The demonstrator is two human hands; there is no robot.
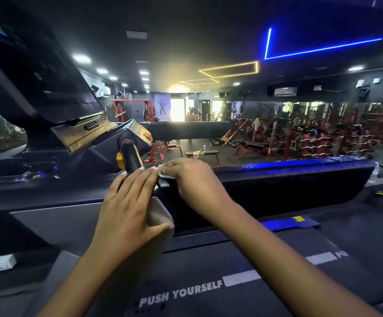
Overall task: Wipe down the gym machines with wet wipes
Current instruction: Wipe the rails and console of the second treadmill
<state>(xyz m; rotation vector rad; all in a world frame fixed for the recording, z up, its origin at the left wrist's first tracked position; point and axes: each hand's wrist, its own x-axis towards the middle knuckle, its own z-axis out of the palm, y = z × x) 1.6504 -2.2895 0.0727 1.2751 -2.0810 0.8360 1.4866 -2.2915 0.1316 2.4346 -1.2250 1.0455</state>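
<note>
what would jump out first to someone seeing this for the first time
The two hands at the centre: the left hand rests with straight fingers on the treadmill's handrail, while the right hand pinches a white wet wipe just beside it. Above right, a bright blue light strip cuts across the dark ceiling. At the bottom, white PUSH YOURSELF lettering stands out on the treadmill belt.

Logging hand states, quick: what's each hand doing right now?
Left hand: open, fingers flat on the handrail.
Right hand: pinching a white wipe.
</note>
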